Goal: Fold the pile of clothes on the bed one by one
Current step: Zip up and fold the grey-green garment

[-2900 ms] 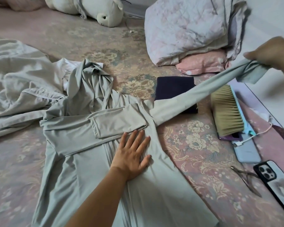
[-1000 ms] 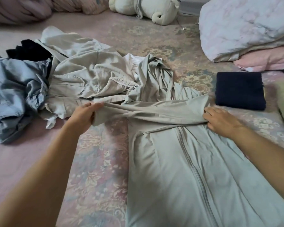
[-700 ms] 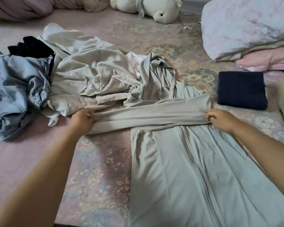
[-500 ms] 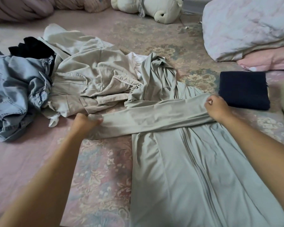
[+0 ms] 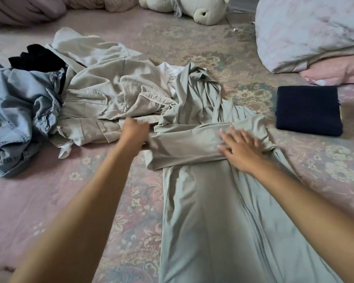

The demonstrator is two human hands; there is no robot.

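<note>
A pale grey-green zip jacket (image 5: 208,217) lies front-up on the bed, hood bunched at the far end and both sleeves folded across the chest. My left hand (image 5: 134,133) is curled on the left end of the folded sleeve (image 5: 184,144). My right hand (image 5: 241,149) rests flat on the sleeves near the zip, fingers spread. To the left lies the unfolded pile: a beige garment (image 5: 110,94), a denim garment (image 5: 18,111), a black one (image 5: 37,56) and a bit of white cloth (image 5: 168,70).
A folded navy garment (image 5: 309,110) lies to the right of the jacket. Behind it are a quilted bundle (image 5: 311,27) on a pink pillow (image 5: 335,72). A plush toy (image 5: 192,7) sits at the far edge. The bed cover (image 5: 90,190) is floral pink.
The long sleeve stretched to the left is now doubled back shorter over the chest. My left hand moved right with it. My right hand let go of the shoulder edge and lies flat on the sleeves.
</note>
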